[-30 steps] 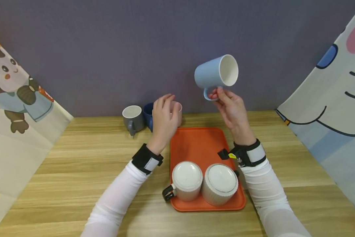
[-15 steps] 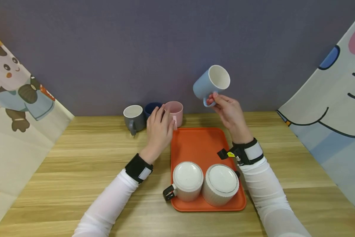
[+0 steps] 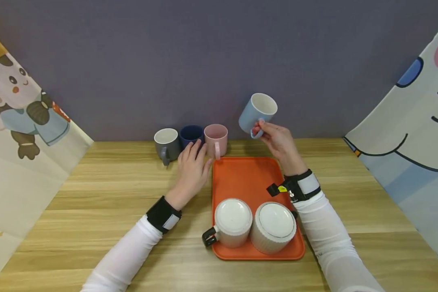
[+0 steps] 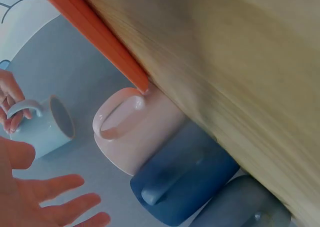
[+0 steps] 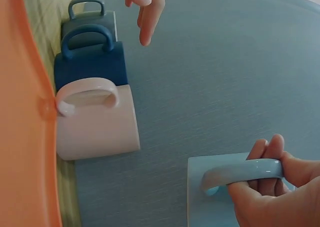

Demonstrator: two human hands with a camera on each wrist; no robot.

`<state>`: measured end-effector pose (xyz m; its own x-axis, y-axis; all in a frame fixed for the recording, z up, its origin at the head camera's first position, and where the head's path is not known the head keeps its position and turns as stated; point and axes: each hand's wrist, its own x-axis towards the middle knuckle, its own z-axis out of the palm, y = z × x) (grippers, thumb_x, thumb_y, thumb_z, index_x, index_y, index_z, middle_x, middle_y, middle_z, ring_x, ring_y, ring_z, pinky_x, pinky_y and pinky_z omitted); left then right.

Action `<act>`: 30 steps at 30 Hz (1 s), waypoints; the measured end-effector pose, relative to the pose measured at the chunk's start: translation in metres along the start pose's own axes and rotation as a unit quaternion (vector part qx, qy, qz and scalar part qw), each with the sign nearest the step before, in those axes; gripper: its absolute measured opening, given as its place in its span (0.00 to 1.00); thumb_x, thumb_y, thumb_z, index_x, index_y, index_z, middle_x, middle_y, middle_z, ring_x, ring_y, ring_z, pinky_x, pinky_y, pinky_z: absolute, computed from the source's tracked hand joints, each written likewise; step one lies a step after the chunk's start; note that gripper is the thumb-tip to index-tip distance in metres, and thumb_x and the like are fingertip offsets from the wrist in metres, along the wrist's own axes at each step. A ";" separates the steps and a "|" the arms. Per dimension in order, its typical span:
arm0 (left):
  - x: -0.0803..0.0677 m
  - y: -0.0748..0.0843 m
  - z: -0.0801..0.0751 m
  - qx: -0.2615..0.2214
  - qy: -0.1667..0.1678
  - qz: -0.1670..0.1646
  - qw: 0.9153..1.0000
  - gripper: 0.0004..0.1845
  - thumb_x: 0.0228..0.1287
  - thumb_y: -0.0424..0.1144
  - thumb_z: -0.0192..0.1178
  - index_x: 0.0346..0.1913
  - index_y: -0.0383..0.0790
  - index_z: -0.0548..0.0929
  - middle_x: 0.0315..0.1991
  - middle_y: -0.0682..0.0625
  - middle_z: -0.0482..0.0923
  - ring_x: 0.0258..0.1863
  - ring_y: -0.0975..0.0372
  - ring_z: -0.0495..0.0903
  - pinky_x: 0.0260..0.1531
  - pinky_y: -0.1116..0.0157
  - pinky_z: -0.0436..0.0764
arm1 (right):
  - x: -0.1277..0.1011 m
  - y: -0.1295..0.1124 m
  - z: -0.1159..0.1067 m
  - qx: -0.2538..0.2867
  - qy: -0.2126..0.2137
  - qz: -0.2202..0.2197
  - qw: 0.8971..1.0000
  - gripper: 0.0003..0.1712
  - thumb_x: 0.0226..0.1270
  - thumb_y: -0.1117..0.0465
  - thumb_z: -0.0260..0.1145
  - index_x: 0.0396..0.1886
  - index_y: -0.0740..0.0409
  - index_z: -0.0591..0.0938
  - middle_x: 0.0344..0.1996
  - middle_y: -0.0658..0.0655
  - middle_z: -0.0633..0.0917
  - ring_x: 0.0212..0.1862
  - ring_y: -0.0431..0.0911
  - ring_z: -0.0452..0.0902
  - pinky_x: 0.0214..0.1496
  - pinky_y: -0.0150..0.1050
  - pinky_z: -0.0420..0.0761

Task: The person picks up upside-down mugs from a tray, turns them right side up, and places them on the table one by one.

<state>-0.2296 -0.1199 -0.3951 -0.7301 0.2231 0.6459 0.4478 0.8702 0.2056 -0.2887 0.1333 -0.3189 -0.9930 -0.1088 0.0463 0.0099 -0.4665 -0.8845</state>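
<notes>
My right hand (image 3: 277, 140) pinches the handle of a light blue mug (image 3: 257, 111), holding it tilted in the air above the far edge of the orange tray (image 3: 246, 178); its handle (image 5: 240, 172) lies between my fingers. My left hand (image 3: 191, 170) rests open on the table just left of the tray, fingers straight, in front of a row of three upright mugs: grey (image 3: 166, 144), dark blue (image 3: 190, 134) and pink (image 3: 216, 140). It holds nothing. The pink mug (image 4: 135, 132) stands at the tray's far left corner.
Two white mugs (image 3: 233, 222) (image 3: 273, 227) stand upside down at the near end of the tray. A grey wall (image 3: 204, 61) rises right behind the mug row. Printed cloths (image 3: 18, 134) (image 3: 412, 134) hang at both table sides.
My right hand has lowered the light blue mug and brought it toward the table's back. My left hand has let go of the pink mug and drawn back toward me onto the table.
</notes>
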 end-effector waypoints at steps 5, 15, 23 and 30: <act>-0.003 -0.004 -0.003 0.018 -0.047 -0.015 0.999 0.24 0.71 0.46 0.49 0.64 0.35 0.71 0.67 0.37 0.64 0.67 0.43 0.60 0.63 0.44 0.61 | 0.004 0.004 -0.002 0.001 -0.001 0.009 1.000 0.13 0.66 0.65 0.61 0.24 0.59 0.87 0.24 0.52 0.86 0.30 0.40 0.83 0.42 0.31 0.82; -0.010 -0.012 -0.010 0.039 -0.082 -0.038 0.995 0.24 0.69 0.46 0.53 0.63 0.37 0.72 0.66 0.37 0.66 0.66 0.43 0.61 0.62 0.44 0.63 | 0.010 0.012 -0.006 -0.021 0.001 0.045 0.999 0.13 0.67 0.64 0.60 0.25 0.58 0.86 0.26 0.52 0.86 0.31 0.40 0.83 0.41 0.31 0.82; -0.013 -0.015 -0.017 0.049 -0.110 -0.062 0.991 0.24 0.71 0.48 0.49 0.63 0.36 0.72 0.65 0.37 0.66 0.65 0.42 0.62 0.61 0.43 0.63 | 0.014 0.016 -0.011 -0.026 0.004 0.063 0.998 0.14 0.67 0.64 0.59 0.24 0.57 0.87 0.25 0.51 0.86 0.31 0.39 0.83 0.39 0.30 0.82; -0.019 -0.022 -0.025 0.046 -0.117 -0.093 0.988 0.25 0.71 0.48 0.48 0.63 0.35 0.72 0.65 0.35 0.66 0.64 0.41 0.62 0.61 0.42 0.63 | 0.018 0.023 -0.016 -0.026 -0.011 0.088 0.996 0.14 0.68 0.63 0.59 0.24 0.56 0.86 0.25 0.51 0.86 0.31 0.38 0.82 0.39 0.30 0.81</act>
<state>-0.2124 -0.1541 -0.3940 -0.8993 0.1421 0.4136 0.2543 0.9394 0.2300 -0.3082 0.1344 -0.3461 -0.9736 -0.2044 -0.1019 0.1769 -0.3928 -0.9025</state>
